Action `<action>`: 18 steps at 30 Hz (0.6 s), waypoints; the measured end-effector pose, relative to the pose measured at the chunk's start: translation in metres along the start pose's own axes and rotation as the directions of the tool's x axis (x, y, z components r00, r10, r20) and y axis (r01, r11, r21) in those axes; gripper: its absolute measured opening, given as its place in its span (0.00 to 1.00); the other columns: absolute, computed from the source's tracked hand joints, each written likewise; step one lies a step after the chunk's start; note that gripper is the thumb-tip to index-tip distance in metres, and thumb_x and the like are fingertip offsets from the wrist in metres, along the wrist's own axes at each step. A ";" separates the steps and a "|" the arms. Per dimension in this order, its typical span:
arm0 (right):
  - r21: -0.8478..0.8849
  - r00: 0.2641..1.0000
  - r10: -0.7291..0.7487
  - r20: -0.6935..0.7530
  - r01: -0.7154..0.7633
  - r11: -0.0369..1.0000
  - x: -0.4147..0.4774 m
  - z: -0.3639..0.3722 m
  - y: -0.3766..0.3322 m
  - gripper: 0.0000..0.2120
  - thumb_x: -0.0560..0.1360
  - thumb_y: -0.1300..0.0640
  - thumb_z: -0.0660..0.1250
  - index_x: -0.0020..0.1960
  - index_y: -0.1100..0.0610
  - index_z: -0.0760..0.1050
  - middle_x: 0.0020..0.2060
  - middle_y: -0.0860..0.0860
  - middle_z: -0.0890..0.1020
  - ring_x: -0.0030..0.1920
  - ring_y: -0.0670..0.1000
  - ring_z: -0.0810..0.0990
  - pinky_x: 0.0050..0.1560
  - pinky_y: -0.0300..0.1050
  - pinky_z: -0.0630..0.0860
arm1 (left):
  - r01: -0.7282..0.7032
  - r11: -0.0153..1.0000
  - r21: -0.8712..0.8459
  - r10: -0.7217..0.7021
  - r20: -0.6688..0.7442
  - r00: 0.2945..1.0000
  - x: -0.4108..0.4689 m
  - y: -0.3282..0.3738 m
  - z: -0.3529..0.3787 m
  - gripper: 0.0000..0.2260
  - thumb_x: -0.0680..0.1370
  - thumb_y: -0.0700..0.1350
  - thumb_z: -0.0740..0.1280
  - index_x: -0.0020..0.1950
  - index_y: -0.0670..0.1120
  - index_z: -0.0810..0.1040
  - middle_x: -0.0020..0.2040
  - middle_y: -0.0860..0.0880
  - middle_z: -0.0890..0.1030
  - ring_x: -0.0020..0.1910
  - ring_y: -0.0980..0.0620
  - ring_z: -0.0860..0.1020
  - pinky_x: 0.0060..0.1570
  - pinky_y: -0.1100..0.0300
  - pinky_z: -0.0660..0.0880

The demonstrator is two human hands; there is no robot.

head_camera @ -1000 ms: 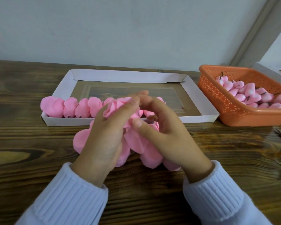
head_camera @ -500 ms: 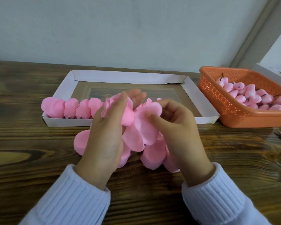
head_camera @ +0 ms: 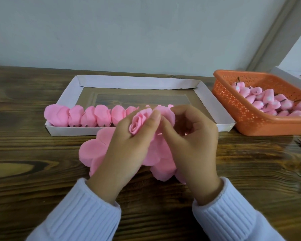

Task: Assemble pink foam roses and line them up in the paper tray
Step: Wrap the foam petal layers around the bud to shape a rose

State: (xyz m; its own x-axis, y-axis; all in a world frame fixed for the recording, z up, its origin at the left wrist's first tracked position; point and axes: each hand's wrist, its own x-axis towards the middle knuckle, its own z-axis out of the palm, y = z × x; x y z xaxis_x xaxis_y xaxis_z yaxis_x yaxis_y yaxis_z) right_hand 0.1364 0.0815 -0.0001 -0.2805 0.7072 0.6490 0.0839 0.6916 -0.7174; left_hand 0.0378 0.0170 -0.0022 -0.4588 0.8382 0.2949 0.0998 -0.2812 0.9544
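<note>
My left hand (head_camera: 129, 146) grips a pink foam rose (head_camera: 137, 123) with its rolled centre facing me. My right hand (head_camera: 191, 145) pinches an outer petal (head_camera: 165, 115) against that rose. Under both hands a pile of loose pink foam petals (head_camera: 92, 150) lies on the wooden table. Behind them stands the white paper tray (head_camera: 134, 82). Several finished roses (head_camera: 87, 116) sit in a row along its near wall, from the left corner to about the middle.
An orange perforated basket (head_camera: 233, 108) at the right holds several pink foam buds (head_camera: 271, 101) with dark stems. A white box edge (head_camera: 288, 75) shows behind it. A grey wall closes off the table's far side.
My right hand has folded the petal it held in against the rose. My left hand has turned the rose, so its rolled centre now shows.
</note>
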 end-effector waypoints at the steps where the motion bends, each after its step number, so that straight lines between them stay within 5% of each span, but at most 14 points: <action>1: -0.017 1.000 -0.020 -0.008 0.020 1.000 0.000 0.000 0.000 0.04 0.71 0.61 0.74 0.39 0.57 0.80 0.30 0.46 0.78 0.31 0.45 0.74 0.33 0.35 0.69 | -0.013 1.000 0.001 0.013 0.018 1.000 0.000 0.000 0.001 0.09 0.76 0.55 0.63 0.43 0.61 0.83 0.40 0.58 0.83 0.42 0.65 0.81 0.37 0.74 0.73; 7: 0.089 0.996 -0.065 0.055 0.060 0.994 0.000 0.001 -0.003 0.05 0.72 0.62 0.72 0.41 0.53 0.79 0.33 0.49 0.78 0.35 0.44 0.72 0.37 0.35 0.69 | -0.039 0.997 -0.064 0.041 0.033 0.999 0.001 -0.002 0.004 0.10 0.75 0.56 0.64 0.40 0.55 0.83 0.41 0.54 0.84 0.45 0.59 0.83 0.44 0.68 0.77; 10: 0.273 0.992 0.053 0.115 -0.083 0.958 0.000 0.002 -0.006 0.06 0.73 0.61 0.69 0.49 0.54 0.79 0.39 0.47 0.80 0.40 0.49 0.78 0.42 0.47 0.76 | 0.066 0.974 -0.217 -0.081 -0.061 0.995 0.003 -0.004 0.002 0.10 0.75 0.57 0.68 0.38 0.55 0.84 0.38 0.52 0.84 0.43 0.54 0.83 0.41 0.62 0.79; 12: 0.353 0.971 0.185 0.154 -0.229 0.907 0.002 0.002 -0.006 0.09 0.73 0.59 0.67 0.53 0.55 0.77 0.41 0.47 0.80 0.43 0.48 0.79 0.44 0.44 0.77 | 0.065 0.928 -0.366 -0.090 -0.051 0.995 0.006 -0.003 0.001 0.13 0.77 0.52 0.66 0.35 0.48 0.80 0.38 0.47 0.81 0.41 0.51 0.81 0.42 0.59 0.79; 15: 0.286 0.898 0.347 0.270 -0.419 0.862 0.005 0.001 -0.002 0.08 0.76 0.57 0.68 0.55 0.56 0.76 0.45 0.54 0.82 0.44 0.47 0.80 0.44 0.39 0.74 | 0.051 0.866 -0.498 -0.112 -0.093 0.989 0.009 0.000 0.000 0.14 0.78 0.46 0.65 0.36 0.41 0.70 0.39 0.40 0.74 0.41 0.47 0.78 0.42 0.56 0.78; 18: 0.100 0.867 0.343 0.361 -0.402 0.910 0.004 0.001 0.002 0.06 0.74 0.57 0.69 0.50 0.58 0.79 0.37 0.54 0.81 0.35 0.44 0.76 0.37 0.36 0.72 | 0.117 0.789 -0.603 -0.254 -0.147 0.956 0.012 0.002 -0.003 0.10 0.79 0.41 0.63 0.38 0.41 0.70 0.38 0.42 0.75 0.39 0.49 0.79 0.37 0.58 0.79</action>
State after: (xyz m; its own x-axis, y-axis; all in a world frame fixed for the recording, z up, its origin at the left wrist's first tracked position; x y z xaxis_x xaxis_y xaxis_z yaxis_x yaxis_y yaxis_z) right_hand 0.1344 0.0854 0.0012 -0.5596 0.7977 0.2248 0.0932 0.3301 -0.9393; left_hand 0.0298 0.0257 0.0030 -0.5939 0.8039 0.0329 -0.5072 -0.4058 0.7603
